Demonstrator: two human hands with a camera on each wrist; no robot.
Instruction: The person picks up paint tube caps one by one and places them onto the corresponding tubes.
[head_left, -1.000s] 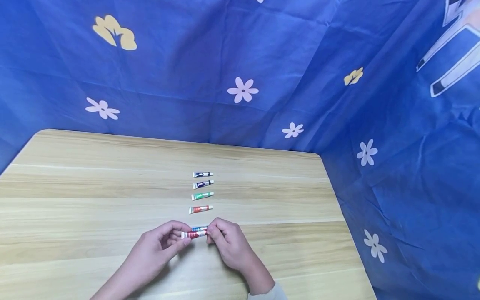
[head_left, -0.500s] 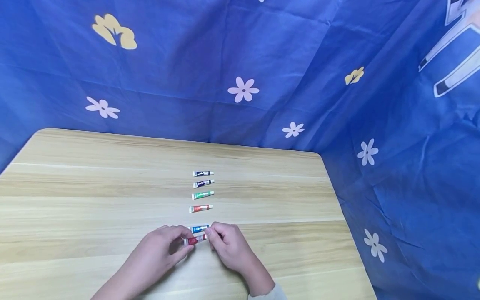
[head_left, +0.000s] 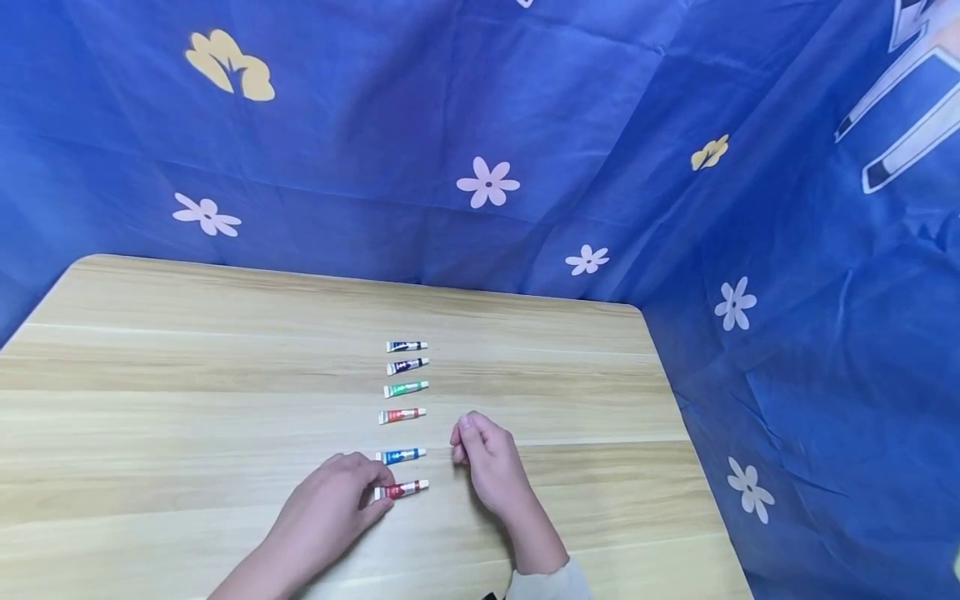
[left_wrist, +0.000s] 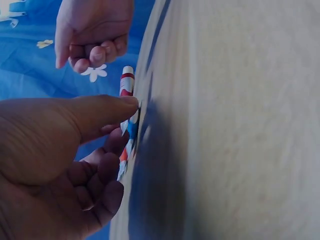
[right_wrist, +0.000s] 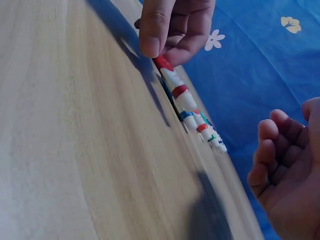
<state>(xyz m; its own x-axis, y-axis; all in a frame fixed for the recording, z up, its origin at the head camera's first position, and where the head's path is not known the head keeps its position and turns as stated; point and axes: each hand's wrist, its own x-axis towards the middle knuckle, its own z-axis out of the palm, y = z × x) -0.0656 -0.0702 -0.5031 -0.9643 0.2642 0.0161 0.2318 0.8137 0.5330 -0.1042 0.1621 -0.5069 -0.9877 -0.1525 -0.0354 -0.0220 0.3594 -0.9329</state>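
My left hand (head_left: 326,510) pinches a dark red paint tube (head_left: 409,489) by its flat end, between thumb and fingers. The tube is low at the table, its white cap pointing right; the right wrist view shows the thumb and fingertips on its end. Just beyond it lies a blue paint tube (head_left: 402,456), its left end close to my left fingers. My right hand (head_left: 491,467) is off to the right of the tubes, holding nothing, its fingers loosely curled in the right wrist view.
Farther up the wooden table (head_left: 187,400) lie an orange-red tube (head_left: 402,415), a green tube (head_left: 407,389), a purple tube (head_left: 407,366) and a dark tube (head_left: 407,346), stacked in a column. A blue flowered cloth (head_left: 360,208) hangs behind the table and along its right side.
The dark red tube has come down and toward me, from over the blue tube to in front of it. My right hand has let go of its cap end and moved right and away.
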